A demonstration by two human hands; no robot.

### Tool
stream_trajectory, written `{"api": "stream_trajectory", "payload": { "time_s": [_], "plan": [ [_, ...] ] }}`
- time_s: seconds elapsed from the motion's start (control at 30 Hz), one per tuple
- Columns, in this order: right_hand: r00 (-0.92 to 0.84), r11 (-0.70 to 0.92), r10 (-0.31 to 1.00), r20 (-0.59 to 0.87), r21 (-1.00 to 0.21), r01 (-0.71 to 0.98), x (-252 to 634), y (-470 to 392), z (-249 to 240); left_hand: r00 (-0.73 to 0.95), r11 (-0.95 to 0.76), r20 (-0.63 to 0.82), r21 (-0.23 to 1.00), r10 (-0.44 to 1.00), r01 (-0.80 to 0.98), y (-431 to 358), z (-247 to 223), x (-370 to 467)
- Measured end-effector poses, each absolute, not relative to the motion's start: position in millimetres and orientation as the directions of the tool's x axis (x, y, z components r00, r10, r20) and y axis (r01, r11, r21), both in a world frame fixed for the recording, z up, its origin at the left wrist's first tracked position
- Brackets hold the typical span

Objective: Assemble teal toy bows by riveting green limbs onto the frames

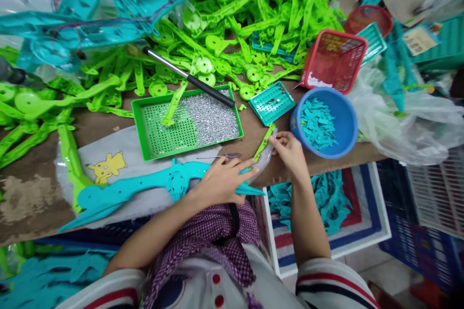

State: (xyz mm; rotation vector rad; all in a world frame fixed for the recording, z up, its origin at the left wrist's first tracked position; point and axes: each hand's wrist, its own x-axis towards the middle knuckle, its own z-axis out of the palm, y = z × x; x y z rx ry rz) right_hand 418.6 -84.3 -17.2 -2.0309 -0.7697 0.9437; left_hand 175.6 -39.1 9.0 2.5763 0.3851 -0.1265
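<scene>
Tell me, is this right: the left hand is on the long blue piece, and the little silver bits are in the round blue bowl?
Not quite: the head view shows the silver bits in the green tray, not the blue bowl. The left hand is on the long blue piece.

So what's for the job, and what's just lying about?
Likely for the job:
long teal plastic part under the left fingers
curved greyish plastic piece at the right fingers

Probably lying about:
crumpled clear plastic bag
round red plastic basket
</scene>
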Motion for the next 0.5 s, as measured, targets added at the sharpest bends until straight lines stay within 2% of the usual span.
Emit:
{"api": "stream_trajectory", "payload": {
  "time_s": [0.17,0.33,0.4,0.5],
  "plan": [
    [0.527,-0.524,0.768,-0.363,-0.831,0.190,420.2,-85.4,-18.3,0.952,-0.745,-0.156,0.594,0.263,0.303,-36.2,10.8,171.6],
    [0.560,-0.495,0.761,-0.327,-0.851,0.175,418.1,-86.8,-20.1,0.863,-0.535,-0.131,0.736,0.488,0.414,-33.8,23.2,179.7],
    [0.561,-0.480,0.763,-0.321,-0.863,0.158,417.8,-87.4,-21.1,0.829,-0.513,-0.117,0.736,0.547,0.443,-30.2,26.8,194.6],
    [0.567,-0.466,0.760,-0.319,-0.875,0.131,417.9,-88.3,-22.9,0.819,-0.556,-0.149,0.666,0.555,0.498,-20.7,25.1,225.5]
  ]
}}
